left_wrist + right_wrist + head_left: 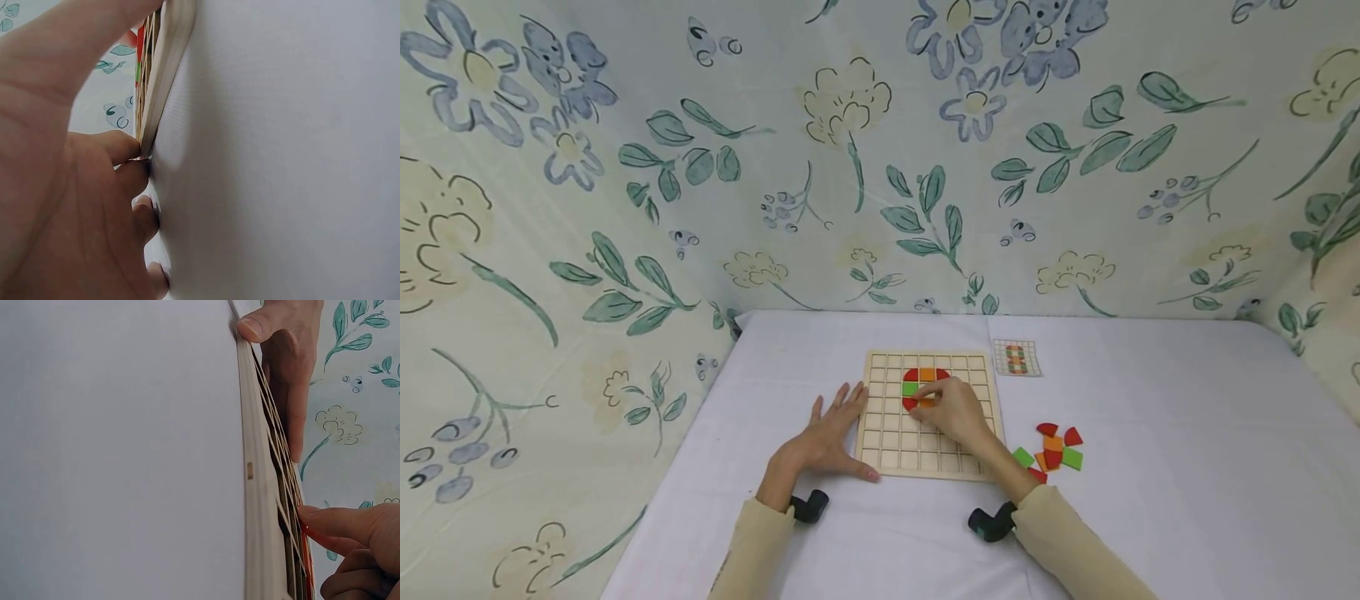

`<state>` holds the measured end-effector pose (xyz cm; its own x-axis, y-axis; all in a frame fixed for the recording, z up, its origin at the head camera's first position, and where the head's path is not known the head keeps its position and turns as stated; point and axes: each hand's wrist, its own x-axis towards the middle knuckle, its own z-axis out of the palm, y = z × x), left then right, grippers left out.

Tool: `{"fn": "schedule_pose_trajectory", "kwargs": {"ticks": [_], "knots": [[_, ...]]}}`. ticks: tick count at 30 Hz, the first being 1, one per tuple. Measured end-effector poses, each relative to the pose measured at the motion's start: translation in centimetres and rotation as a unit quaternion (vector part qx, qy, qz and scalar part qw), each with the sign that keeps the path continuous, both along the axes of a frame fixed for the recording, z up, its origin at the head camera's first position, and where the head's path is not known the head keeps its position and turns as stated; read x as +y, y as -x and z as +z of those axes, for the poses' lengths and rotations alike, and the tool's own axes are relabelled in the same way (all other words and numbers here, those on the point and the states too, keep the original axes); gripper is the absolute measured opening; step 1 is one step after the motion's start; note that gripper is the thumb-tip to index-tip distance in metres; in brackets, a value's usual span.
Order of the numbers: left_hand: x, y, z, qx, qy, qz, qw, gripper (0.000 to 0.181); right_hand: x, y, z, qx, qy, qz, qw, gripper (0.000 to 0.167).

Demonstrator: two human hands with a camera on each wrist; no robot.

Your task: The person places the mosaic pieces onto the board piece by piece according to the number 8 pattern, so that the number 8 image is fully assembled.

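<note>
A pale wooden board (887,450) with a square grid lies on the table. Its upper middle cells hold red rounded corner pieces (912,375), orange squares (927,374) and a green square (910,389). My right hand (958,412) reaches over the board and pinches a red piece (909,404) at the grid between thumb and index finger; the hand hides several cells. Spread along the board's left side, my left hand (823,446) touches the edge with its fingertips, its thumb by the near corner. The left wrist view shows those fingers (119,147) against the wooden edge.
Loose red, orange and green pieces (1053,457) lie in a small pile right of the board, near my right forearm. A small pattern card (1017,358) lies beyond the board's far right corner. White cloth (1187,433) covers the table; a floral curtain (925,167) hangs behind.
</note>
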<state>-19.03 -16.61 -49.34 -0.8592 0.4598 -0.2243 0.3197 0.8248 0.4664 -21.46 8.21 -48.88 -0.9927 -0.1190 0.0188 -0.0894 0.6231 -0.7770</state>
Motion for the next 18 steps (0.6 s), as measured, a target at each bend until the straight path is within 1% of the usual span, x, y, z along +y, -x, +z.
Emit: {"fn": "schedule_pose_trajectory", "kwargs": {"ticks": [10, 18], "knots": [[0.05, 0.02, 0.06, -0.004, 0.001, 0.001, 1.0, 0.137, 0.06, 0.38, -0.32, -0.005, -0.004, -0.016, 0.9999, 0.02], [0.08, -0.05, 0.2, -0.006, -0.002, 0.004, 1.0, 0.137, 0.33, 0.55, -0.31, -0.021, 0.001, -0.01, 0.9997, 0.019]]}}
